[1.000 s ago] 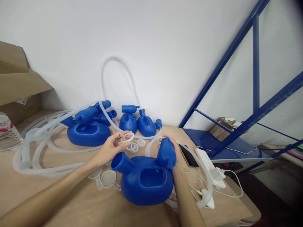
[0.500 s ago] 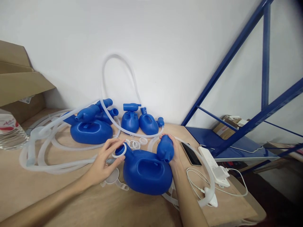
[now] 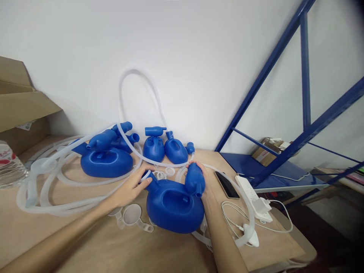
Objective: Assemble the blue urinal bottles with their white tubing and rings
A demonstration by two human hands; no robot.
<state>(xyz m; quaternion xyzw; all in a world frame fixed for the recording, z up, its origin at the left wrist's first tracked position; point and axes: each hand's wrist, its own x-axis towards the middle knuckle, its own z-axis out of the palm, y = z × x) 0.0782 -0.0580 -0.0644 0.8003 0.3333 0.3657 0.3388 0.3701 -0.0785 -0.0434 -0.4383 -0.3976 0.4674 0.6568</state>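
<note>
A blue plastic urinal bottle [image 3: 174,222] with a moulded handle stands on the table in front of me, its neck leaning up to the left. My left hand [image 3: 133,187] is closed around a white ring [image 3: 146,175], which sits at the bottle's mouth. In my right hand [image 3: 206,184] is a bulb-shaped blue spout piece [image 3: 195,177], its narrow end pointing down toward me. That hand is also against the bottle's right end; whether it grips the bottle cannot be seen. Translucent caps with straps [image 3: 132,214] lie left of the bottle, and several loose rings [image 3: 170,171] lie behind it.
More blue bottles [image 3: 106,165] and spout pieces stand along the wall. Coiled translucent hose [image 3: 71,208] spreads across the left side. A phone [image 3: 226,184], a power strip [image 3: 251,197] and cables are on the right. A cardboard box [image 3: 28,110] and blue shelving [image 3: 264,72] flank the table.
The white ring has gone from standing clear at the bottle's mouth to sitting in or against it, with my left fingers closer around the neck. My view has shifted slightly.
</note>
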